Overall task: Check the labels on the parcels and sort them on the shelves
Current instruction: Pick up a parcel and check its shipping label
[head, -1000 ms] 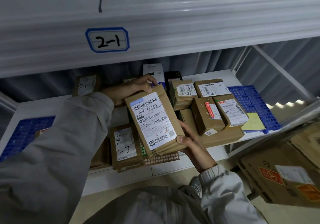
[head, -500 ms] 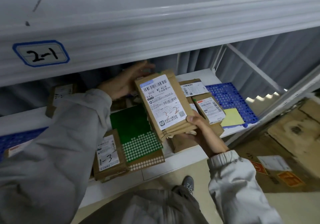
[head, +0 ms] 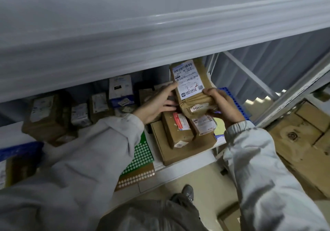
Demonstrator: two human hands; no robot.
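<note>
I hold a brown paper parcel with a white barcode label marked "3-2" in red, tilted up over the right part of the white shelf. My right hand grips its lower right end from below. My left hand lies against its left edge with fingers spread and nearly straight. Under the parcel sit two small labelled boxes on a larger flat carton.
Several labelled boxes stand at the back left of the shelf. A green dotted envelope lies near the front edge. A blue plastic mat covers the shelf's right end. Wooden crates stand at the right; the upper shelf beam hangs overhead.
The view swung left and the "2-1" tag left the picture. The parcel moved right and deeper over the small boxes. My left hand came from the back to its left edge.
</note>
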